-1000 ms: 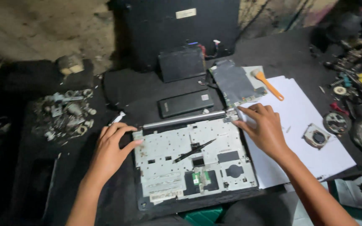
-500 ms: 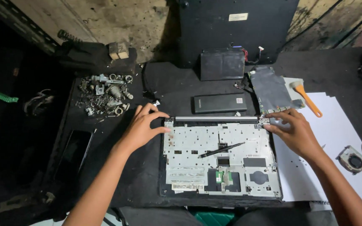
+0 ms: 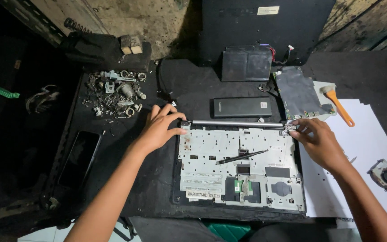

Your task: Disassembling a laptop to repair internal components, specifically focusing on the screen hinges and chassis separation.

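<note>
Left hand (image 3: 160, 127) grips the laptop chassis (image 3: 238, 168) at its far-left corner, fingers spread; right hand (image 3: 320, 142) pinches the far-right hinge (image 3: 290, 128).

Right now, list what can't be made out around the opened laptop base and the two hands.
- Right hinge, head view: right hand covers it.
- Left hand grip at the laptop base corner: hidden under fingers.
- Pile of small metal parts: too small to sort.
- Cooling fan: partly cut off by the right edge.
</note>
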